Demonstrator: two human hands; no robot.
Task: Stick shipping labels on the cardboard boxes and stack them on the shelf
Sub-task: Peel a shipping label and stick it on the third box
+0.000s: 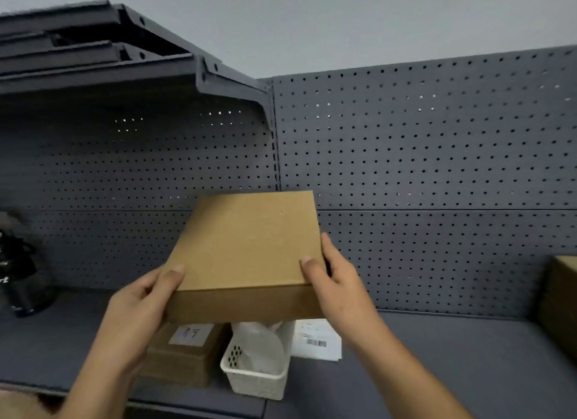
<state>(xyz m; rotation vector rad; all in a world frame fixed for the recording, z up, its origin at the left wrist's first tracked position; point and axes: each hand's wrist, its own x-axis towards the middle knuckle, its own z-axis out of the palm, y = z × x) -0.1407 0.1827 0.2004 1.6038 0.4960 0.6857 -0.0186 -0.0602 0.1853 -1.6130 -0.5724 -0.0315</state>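
I hold a flat brown cardboard box in the air above the grey shelf, its plain top facing me with no label showing. My left hand grips its near left corner, thumb on top. My right hand grips the near right corner, thumb on top and fingers along the side. Below the box, sheets of white shipping labels with a barcode lie on the shelf. A small stack of brown boxes with a white label on top stands under my left wrist.
A white perforated plastic basket holding white plastic sits between the stack and the labels. A dark bottle-like object stands at far left. Another brown box is at the right edge. A grey pegboard backs the shelf; an upper shelf overhangs at left.
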